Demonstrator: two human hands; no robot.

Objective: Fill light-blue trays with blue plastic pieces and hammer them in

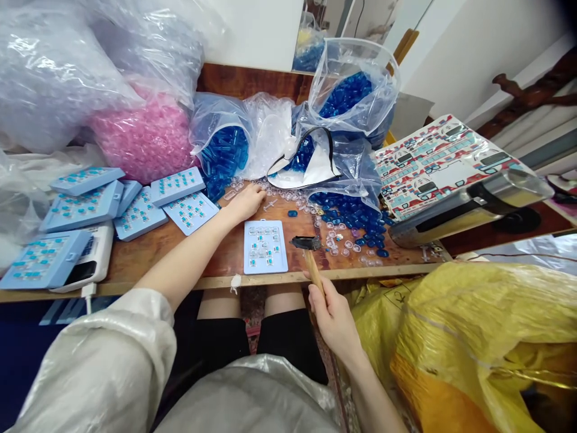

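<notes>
A pale, shiny sleeve [108,361] sits nearest of all, pushed up the left arm. Beyond the left forearm, on its outer side, I see several light-blue panels [113,207] dotted with turquoise, and I'd judge those done. The single panel [280,264] lying flat between the two hands looks only partly done to me: turquoise shows lower down, while its top row seems plain and clear. Plenty is left loose, with clear bits [300,197] beside the left hand and blue pieces [360,222] heaped past the right one.

The left arm stretches forward, its hand [249,201] low over the tabletop, fingers bent down; whether they pinch anything, I can't make out. The right hand [331,307], near the table edge, wraps round the wooden handle of a hammer [314,270], its dark head just right of the panel.
</notes>
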